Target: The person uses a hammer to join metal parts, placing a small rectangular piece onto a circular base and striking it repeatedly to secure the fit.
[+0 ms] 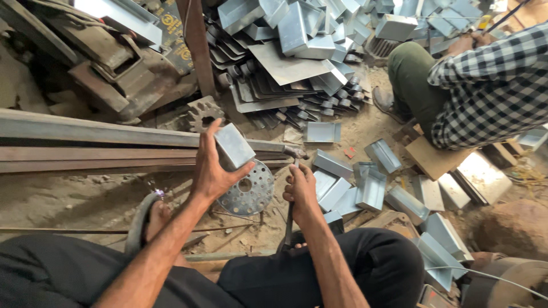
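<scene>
My left hand holds a small folded sheet-metal box up above the long steel bars. My right hand grips the handle of a hammer, whose head rests near the end of the bars beside the box. A round perforated metal disc lies on the dirt just under the box, between my two hands. My legs in black trousers fill the bottom of the view.
Several finished metal boxes lie scattered on the ground to the right. A large heap of boxes and cut sheets sits at the top. Another person in a checked shirt crouches at the upper right. Rusty machinery stands at the upper left.
</scene>
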